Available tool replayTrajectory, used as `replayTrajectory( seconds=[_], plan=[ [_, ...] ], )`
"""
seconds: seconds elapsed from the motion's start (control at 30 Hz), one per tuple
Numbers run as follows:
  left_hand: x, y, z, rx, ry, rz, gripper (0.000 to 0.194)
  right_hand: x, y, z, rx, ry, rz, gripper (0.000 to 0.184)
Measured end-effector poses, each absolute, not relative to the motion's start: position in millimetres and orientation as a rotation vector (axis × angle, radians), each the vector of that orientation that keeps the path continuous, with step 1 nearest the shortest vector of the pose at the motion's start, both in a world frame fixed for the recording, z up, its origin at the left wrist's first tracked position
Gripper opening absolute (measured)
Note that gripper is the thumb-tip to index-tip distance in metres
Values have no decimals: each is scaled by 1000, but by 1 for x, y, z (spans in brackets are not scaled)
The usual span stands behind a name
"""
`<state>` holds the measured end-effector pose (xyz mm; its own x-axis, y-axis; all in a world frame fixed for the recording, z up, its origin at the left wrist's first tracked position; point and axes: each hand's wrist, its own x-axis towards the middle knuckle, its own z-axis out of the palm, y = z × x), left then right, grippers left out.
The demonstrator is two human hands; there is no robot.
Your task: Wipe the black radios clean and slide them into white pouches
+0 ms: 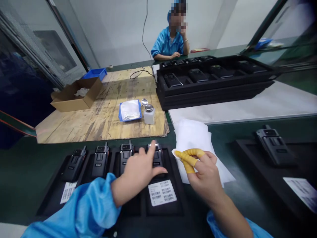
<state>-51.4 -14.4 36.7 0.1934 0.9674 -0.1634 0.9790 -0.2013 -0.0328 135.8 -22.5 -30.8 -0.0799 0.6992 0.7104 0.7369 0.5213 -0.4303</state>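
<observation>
My left hand point(138, 170) is over the fourth black handheld radio point(158, 159) in a black foam tray point(180, 185). Its index finger and thumb are stretched apart, with the index fingertip at the radio's top; whether it presses there I cannot tell. More radios lie in the tray to the left: one point(126, 155) partly behind my hand, another point(100, 162) and the leftmost point(74, 164). A white barcode label sheet point(162, 192) is below the fourth radio. My right hand point(204, 168), with yellow finger cots, pinches a small white wipe point(175, 154) above white paper sheets point(192, 134).
Another tray point(247, 155) holding a radio point(275, 147) is at right. Behind are stacked foam trays point(210, 94), a white pump bottle point(149, 115), a pile of white wipes point(130, 110) and a cardboard box point(78, 96). Across the table sits a person in blue point(164, 43).
</observation>
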Motion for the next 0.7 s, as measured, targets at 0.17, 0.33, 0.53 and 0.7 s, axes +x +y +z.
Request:
replayTrajectory(
  seconds=[0.17, 0.33, 0.53, 0.7],
  plan=[
    [-20, -10, 17, 2146, 1955, -141, 104, 140, -22, -38, -1163, -1849, -96, 26],
    [-38, -7, 28, 2019, 1840, 40, 101, 141, -21, -44, -1176, -1841, -46, 23],
    [-79, -30, 37, 1824, 1582, 337, 96, 137, -16, -44, -1171, -1741, 26, 24],
    [-92, -54, 31, 1780, 1274, 697, 54, 125, -23, -26, -1055, -1678, 127, 26]
  ],
)
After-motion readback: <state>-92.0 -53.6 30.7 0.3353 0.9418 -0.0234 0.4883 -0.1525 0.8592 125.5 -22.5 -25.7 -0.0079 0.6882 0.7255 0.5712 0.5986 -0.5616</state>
